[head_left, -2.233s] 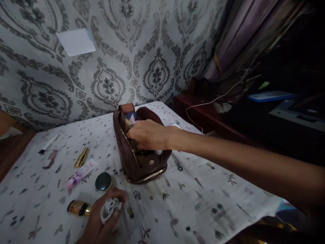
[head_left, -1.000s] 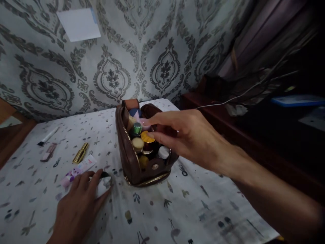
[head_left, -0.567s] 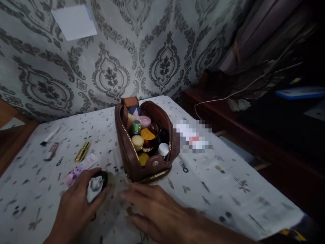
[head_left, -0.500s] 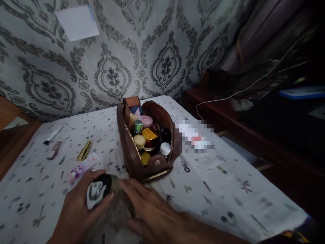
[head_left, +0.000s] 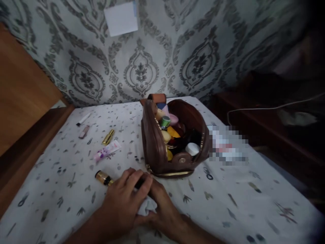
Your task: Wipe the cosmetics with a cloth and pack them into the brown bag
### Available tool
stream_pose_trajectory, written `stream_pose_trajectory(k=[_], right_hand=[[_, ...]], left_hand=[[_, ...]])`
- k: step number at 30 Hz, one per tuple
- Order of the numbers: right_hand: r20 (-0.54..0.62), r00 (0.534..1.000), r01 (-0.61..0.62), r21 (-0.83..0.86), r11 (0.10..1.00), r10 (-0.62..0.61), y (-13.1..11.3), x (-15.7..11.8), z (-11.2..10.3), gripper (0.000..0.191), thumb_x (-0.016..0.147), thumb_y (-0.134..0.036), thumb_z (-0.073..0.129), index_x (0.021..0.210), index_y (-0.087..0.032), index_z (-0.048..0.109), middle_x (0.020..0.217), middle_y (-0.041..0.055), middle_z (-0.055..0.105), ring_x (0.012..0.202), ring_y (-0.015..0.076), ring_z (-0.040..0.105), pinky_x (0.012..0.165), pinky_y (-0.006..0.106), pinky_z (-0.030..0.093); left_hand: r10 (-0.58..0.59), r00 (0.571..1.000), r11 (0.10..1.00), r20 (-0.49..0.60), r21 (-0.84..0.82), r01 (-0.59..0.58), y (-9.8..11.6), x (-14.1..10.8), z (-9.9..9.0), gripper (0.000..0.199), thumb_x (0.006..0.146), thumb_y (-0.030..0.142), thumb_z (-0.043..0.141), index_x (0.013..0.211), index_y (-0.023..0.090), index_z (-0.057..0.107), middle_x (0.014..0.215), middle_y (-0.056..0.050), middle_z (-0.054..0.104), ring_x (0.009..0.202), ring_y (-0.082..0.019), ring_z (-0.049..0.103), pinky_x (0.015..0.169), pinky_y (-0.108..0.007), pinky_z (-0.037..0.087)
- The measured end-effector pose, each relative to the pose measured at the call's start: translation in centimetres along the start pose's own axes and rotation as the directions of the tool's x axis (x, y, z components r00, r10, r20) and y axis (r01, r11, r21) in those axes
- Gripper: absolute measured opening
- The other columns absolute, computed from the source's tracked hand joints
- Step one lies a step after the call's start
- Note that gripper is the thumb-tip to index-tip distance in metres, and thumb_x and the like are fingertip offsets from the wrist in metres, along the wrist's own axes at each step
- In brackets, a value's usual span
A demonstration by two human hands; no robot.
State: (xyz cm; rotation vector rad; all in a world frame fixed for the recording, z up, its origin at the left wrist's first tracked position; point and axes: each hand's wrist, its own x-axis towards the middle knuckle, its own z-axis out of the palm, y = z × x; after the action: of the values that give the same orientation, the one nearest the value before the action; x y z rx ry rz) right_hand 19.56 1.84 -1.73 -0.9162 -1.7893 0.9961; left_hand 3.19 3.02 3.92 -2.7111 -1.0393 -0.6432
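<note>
My left hand (head_left: 122, 203) curls its fingers over a dark object (head_left: 139, 183) and a crumpled white cloth (head_left: 147, 206). Against it, my right hand (head_left: 166, 206) wraps round the same bundle from the right; the dark object is mostly hidden between the hands. Just left of my left hand's knuckles, a gold-and-black bottle (head_left: 103, 177) lies on the patterned white tablecloth (head_left: 76, 203). Behind the hands stands an unzipped brown bag (head_left: 156, 149), filled with several jars and containers, among them a green-lidded jar (head_left: 165, 121) and a white cap (head_left: 192, 149).
On the left of the tablecloth lie a purple-and-white tube (head_left: 107, 151), a small gold bottle (head_left: 108, 137), a pink item (head_left: 84, 131) and a white tube with a black cap (head_left: 83, 119). A blurred-out item (head_left: 227, 145) is right of the bag.
The view has swung left. My hands have come together, with my right hand now round the bundle. The gold-and-black bottle now shows on the tablecloth beside my left hand.
</note>
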Motion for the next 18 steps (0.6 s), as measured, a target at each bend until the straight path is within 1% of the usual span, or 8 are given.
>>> stream_pose_trajectory(k=[2, 4, 6, 7, 10, 14, 16, 18], right_hand=[[-0.009, 1.000, 0.010, 0.031, 0.999, -0.010, -0.1, 0.1, 0.1, 0.053, 0.081, -0.024, 0.062, 0.133, -0.020, 0.055, 0.129, 0.0140, 0.064, 0.122, 0.0311, 0.060, 0.101, 0.048, 0.052], [0.007, 1.000, -0.003, 0.069, 0.998, 0.002, -0.6, 0.5, 0.3, 0.051, 0.077, -0.015, 0.056, 0.128, -0.019, 0.057, 0.125, 0.0137, 0.066, 0.119, 0.0290, 0.062, 0.100, 0.047, 0.052], [0.028, 0.999, -0.022, 0.085, 0.996, 0.020, -1.4, 0.9, 0.2, 0.049, 0.074, -0.011, 0.055, 0.121, -0.018, 0.059, 0.119, 0.0129, 0.068, 0.113, 0.0273, 0.065, 0.096, 0.044, 0.054], [0.040, 0.999, -0.030, 0.085, 0.996, 0.027, -1.8, 1.1, 0.2, 0.047, 0.072, -0.010, 0.056, 0.118, -0.018, 0.061, 0.115, 0.0121, 0.069, 0.109, 0.0264, 0.066, 0.093, 0.041, 0.056], [0.078, 0.997, -0.031, 0.092, 0.995, 0.024, -2.8, 1.4, -0.4, 0.047, 0.072, -0.010, 0.060, 0.118, -0.018, 0.061, 0.110, 0.0101, 0.070, 0.101, 0.0242, 0.068, 0.087, 0.036, 0.057], [0.125, 0.988, 0.083, 0.100, 0.992, -0.095, -3.3, 1.6, -1.3, 0.054, 0.081, -0.014, 0.063, 0.134, -0.022, 0.054, 0.128, 0.0108, 0.065, 0.122, 0.0241, 0.061, 0.105, 0.038, 0.049], [0.102, 0.984, 0.142, 0.052, 0.989, -0.147, -3.2, 1.5, -1.7, 0.055, 0.082, -0.014, 0.064, 0.135, -0.023, 0.054, 0.138, 0.0117, 0.058, 0.131, 0.0242, 0.055, 0.110, 0.038, 0.045], [0.047, 0.990, 0.137, -0.020, 0.990, -0.136, -3.0, 1.3, -1.8, 0.052, 0.083, -0.016, 0.066, 0.133, -0.025, 0.056, 0.141, 0.0119, 0.052, 0.129, 0.0230, 0.055, 0.107, 0.035, 0.047]], left_hand=[[-0.046, 0.998, 0.997, 0.044, -0.064, 0.049, 0.4, 0.2, -0.3, 0.050, 0.099, 0.048, 0.038, 0.134, 0.015, 0.051, 0.114, -0.016, 0.064, 0.102, -0.030, 0.058, 0.073, -0.040, 0.055], [-0.137, 0.987, 0.970, 0.087, -0.190, 0.151, 0.7, 0.3, -0.7, 0.045, 0.101, 0.040, 0.037, 0.137, 0.016, 0.048, 0.114, -0.014, 0.066, 0.103, -0.028, 0.060, 0.074, -0.039, 0.056], [-0.255, 0.958, 0.880, 0.131, -0.380, 0.286, 0.7, 0.3, -1.1, 0.041, 0.102, 0.035, 0.035, 0.137, 0.019, 0.047, 0.120, -0.012, 0.066, 0.109, -0.025, 0.061, 0.085, -0.039, 0.055], [-0.326, 0.930, 0.798, 0.169, -0.478, 0.367, 0.7, 0.3, -1.3, 0.039, 0.102, 0.034, 0.035, 0.136, 0.021, 0.048, 0.123, -0.012, 0.065, 0.113, -0.024, 0.060, 0.092, -0.038, 0.052], [-0.517, 0.787, 0.435, 0.336, -0.689, 0.580, 0.5, 0.3, -1.4, 0.036, 0.101, 0.039, 0.037, 0.130, 0.023, 0.053, 0.127, -0.009, 0.064, 0.121, -0.021, 0.058, 0.106, -0.035, 0.044], [-0.601, 0.568, -0.053, 0.562, -0.737, 0.673, 0.5, 0.3, -0.8, 0.049, 0.096, 0.055, 0.042, 0.126, 0.021, 0.058, 0.124, -0.009, 0.068, 0.118, -0.025, 0.062, 0.104, -0.036, 0.046], [-0.598, 0.464, -0.229, 0.653, -0.695, 0.682, 0.5, 0.1, -0.3, 0.056, 0.091, 0.061, 0.046, 0.125, 0.019, 0.062, 0.121, -0.010, 0.071, 0.114, -0.027, 0.065, 0.102, -0.039, 0.049], [-0.587, 0.382, -0.324, 0.714, -0.640, 0.697, 0.4, -0.1, 0.1, 0.057, 0.086, 0.063, 0.054, 0.120, 0.019, 0.067, 0.118, -0.010, 0.073, 0.114, -0.029, 0.066, 0.104, -0.041, 0.049]])
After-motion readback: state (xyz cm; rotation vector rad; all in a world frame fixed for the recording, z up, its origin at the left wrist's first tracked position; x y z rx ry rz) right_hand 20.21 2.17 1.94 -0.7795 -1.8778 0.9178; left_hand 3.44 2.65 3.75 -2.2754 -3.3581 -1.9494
